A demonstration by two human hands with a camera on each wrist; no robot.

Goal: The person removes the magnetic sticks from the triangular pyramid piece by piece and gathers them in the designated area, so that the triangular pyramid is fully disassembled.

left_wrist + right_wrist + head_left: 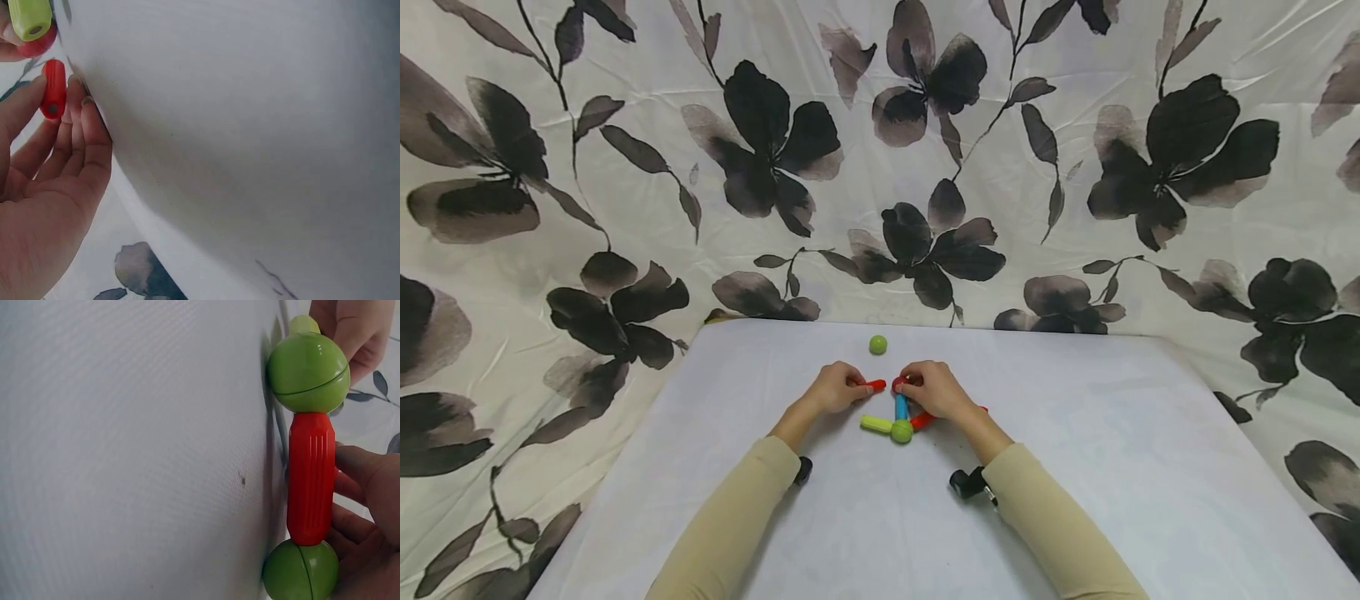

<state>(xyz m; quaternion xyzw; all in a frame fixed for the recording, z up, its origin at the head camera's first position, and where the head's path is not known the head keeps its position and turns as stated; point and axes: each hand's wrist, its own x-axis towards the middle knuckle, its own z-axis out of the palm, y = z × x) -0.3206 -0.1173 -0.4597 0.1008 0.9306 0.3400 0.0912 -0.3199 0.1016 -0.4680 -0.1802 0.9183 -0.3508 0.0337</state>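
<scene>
- Head view: the left hand (837,388) pinched a red stick (876,386) just beside a red ball (898,383).
- Right hand (938,392) held that ball; a blue stick (901,407) ran from it to a lower green ball (902,432), toward the table's (880,533) near edge.
- Another green ball (877,344) lay near the far edge.

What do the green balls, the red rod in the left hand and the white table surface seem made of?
Green balls: probably plastic, glossy; highlights and seam lines show.
Red rod: likely plastic, slightly shiny, moulded ridges; grey end spot perhaps metal.
White table surface: matte, perhaps fabric; texture looks woven.
</scene>
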